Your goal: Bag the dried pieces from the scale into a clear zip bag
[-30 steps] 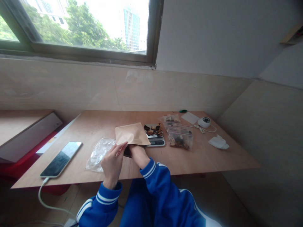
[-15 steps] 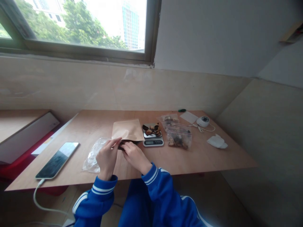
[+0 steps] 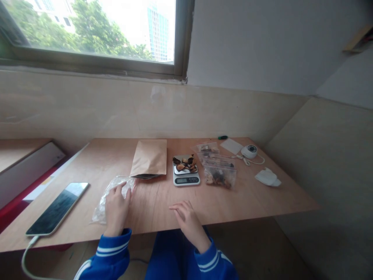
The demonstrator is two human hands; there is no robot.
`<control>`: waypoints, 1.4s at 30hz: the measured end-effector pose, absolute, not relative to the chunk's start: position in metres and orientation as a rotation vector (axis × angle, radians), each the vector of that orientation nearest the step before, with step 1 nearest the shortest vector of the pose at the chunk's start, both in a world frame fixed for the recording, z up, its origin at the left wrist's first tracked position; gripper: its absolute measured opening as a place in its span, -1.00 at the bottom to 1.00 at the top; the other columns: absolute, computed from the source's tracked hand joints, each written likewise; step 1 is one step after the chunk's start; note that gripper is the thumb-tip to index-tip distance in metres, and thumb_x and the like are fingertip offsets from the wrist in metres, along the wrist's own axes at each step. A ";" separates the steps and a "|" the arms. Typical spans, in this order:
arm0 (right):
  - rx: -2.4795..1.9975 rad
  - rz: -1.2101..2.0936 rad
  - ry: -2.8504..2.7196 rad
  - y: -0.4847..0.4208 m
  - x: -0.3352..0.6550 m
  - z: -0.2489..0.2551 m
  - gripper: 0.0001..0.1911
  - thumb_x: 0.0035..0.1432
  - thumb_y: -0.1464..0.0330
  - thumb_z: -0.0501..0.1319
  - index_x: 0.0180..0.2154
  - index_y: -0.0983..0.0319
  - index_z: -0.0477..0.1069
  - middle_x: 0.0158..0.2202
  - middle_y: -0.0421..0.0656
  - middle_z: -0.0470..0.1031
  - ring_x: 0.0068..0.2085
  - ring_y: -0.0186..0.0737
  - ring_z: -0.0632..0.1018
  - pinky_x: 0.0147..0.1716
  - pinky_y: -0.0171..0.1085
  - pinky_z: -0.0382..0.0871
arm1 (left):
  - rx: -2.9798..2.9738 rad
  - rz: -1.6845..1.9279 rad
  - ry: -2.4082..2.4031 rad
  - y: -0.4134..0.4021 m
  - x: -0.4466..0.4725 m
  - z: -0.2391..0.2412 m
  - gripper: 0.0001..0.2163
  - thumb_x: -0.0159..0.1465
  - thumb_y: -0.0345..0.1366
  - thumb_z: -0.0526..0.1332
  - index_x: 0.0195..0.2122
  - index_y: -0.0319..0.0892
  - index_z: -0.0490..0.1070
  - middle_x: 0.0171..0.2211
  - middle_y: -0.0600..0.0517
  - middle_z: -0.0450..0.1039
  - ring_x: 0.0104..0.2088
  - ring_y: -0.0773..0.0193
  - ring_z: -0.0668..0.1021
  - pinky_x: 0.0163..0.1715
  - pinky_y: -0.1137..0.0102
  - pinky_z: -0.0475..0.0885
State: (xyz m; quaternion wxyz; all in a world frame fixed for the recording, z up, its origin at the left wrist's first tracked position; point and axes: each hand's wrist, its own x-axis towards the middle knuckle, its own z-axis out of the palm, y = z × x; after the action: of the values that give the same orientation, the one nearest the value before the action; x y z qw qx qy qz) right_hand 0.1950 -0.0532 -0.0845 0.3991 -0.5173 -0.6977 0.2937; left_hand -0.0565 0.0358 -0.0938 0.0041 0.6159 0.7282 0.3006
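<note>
1. Left hand (image 3: 115,208) is lying flat, grip spread, on the clear plastic bag (image 3: 112,195).
2. Right hand (image 3: 188,218) is hovering empty, fingers loosely spread, over the worktop (image 3: 151,202).
3. Brown paper pouch (image 3: 149,158) is lying beside the scale (image 3: 185,171), beyond both hands.

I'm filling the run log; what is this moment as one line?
left hand: on clear plastic bag | right hand: open, empty, on table edge | kraft pouch: flat, mouth open | scale: loaded

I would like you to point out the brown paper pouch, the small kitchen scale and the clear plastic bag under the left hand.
brown paper pouch (image 3: 150,157), head view, middle of its flat face
kitchen scale (image 3: 187,180), head view, its display
clear plastic bag (image 3: 100,206), head view, its near-left part
</note>
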 end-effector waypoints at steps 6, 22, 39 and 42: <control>-1.365 0.749 -1.708 -0.053 0.214 -0.082 -0.76 0.24 0.47 0.04 -0.21 0.15 0.46 -0.25 -0.14 0.48 -0.12 -0.14 0.46 -0.08 -0.10 0.36 | 1.822 0.762 2.144 0.003 -0.065 -0.104 -0.63 0.18 -0.11 0.00 -0.21 -0.22 0.46 -0.29 -0.12 0.45 -0.25 0.06 0.52 -0.23 0.23 0.40; -1.249 1.095 -1.135 -0.050 0.180 -0.081 -0.52 0.22 0.00 -0.03 -0.17 0.23 0.41 -0.17 0.00 0.53 -0.13 -0.08 0.55 -0.13 -0.14 0.46 | 1.716 1.128 1.151 -0.060 0.067 -0.067 -0.66 0.31 -0.23 0.01 0.10 -0.04 0.31 0.06 -0.10 0.32 0.01 0.19 0.47 -0.03 0.29 0.43; -1.250 1.054 -1.617 0.003 0.262 -0.094 -0.56 0.24 0.15 0.05 0.08 0.21 0.32 0.05 0.01 0.41 0.07 -0.09 0.44 0.04 -0.04 0.31 | 1.704 1.383 1.675 -0.029 0.017 -0.058 -0.75 0.21 -0.05 0.15 -0.33 -0.13 0.40 -0.33 0.02 0.47 -0.30 0.23 0.49 -0.23 0.32 0.40; -1.424 0.529 -1.779 0.048 0.297 -0.091 -0.48 0.11 0.25 0.22 0.12 0.17 0.29 0.21 0.05 0.19 0.24 0.01 0.21 0.17 0.08 0.08 | 1.698 1.408 1.638 -0.026 0.020 -0.051 -0.76 0.20 -0.04 0.15 -0.34 -0.12 0.38 -0.26 -0.01 0.46 -0.16 0.17 0.49 -0.11 0.26 0.38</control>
State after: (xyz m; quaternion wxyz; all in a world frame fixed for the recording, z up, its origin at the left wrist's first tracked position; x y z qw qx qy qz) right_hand 0.2969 0.0481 -0.0908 0.3903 -0.5605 -0.7001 0.2082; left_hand 0.0196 -0.0259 -0.0513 0.1956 0.6062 0.5846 0.5025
